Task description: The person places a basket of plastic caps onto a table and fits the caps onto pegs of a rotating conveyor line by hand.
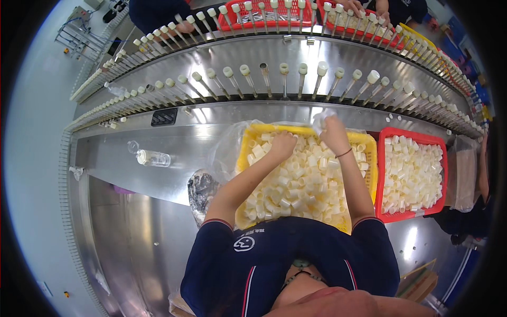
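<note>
A yellow basket [372,166] full of short, off-white plastic sleeves [296,182] stands before me. My left hand [285,146] is at its far part, knuckles up, with the fingers curled down among the sleeves; whatever they hold is hidden. Near the far rim, my right hand [334,135] is closed on a crumpled, whitish translucent piece [321,120], too blurred to name surely. Clear plastic sheeting [227,150] hangs over the basket's left side. Beyond both hands runs a curved row of upright metal rods [285,84], most topped with similar off-white sleeves.
Right of the yellow basket is a red basket [381,174] of similar sleeves. A clear bottle [154,158] lies on the metal table [113,150] at left, near a black tray [164,117]. Across the far rod row, other people's hands [351,6] work at red baskets.
</note>
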`<action>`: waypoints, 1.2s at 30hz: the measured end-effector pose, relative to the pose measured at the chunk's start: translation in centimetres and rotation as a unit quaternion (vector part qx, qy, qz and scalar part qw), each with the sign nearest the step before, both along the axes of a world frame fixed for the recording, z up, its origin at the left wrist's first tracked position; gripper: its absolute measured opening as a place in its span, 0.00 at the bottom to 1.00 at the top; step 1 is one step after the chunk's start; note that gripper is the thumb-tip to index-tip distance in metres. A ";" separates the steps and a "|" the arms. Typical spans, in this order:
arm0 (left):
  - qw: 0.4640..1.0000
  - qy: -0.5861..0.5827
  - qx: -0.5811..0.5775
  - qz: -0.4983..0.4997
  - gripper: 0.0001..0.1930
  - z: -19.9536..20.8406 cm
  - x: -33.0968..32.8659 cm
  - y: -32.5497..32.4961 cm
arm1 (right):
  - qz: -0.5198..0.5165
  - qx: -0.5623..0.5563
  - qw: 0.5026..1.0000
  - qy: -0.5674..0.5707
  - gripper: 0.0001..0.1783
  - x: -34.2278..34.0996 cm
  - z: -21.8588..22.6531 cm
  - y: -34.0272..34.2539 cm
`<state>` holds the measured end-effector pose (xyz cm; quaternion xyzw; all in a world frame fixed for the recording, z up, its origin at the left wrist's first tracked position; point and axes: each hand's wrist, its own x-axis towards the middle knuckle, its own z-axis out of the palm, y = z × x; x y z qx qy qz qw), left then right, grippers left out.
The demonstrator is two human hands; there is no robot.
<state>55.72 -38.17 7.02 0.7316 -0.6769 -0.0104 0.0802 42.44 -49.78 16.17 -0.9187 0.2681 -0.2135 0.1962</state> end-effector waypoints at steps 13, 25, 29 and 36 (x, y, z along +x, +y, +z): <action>0.913 0.193 -0.341 0.114 0.13 6.4 4.6 3.7 | -0.031 -0.116 0.990 -0.071 0.19 13.0 5.3 -4.4; 0.838 0.094 -0.490 0.220 0.10 12.7 14.3 -4.2 | -0.030 -0.026 0.981 -0.191 0.21 2.6 1.5 -0.3; 0.879 0.168 -0.399 0.200 0.13 13.5 12.8 -4.3 | 0.020 0.011 0.999 0.037 0.11 2.2 -4.1 1.7; 0.963 0.103 -0.138 0.208 0.17 6.7 4.3 1.3 | -0.002 0.098 0.977 0.189 0.14 5.5 -8.3 5.1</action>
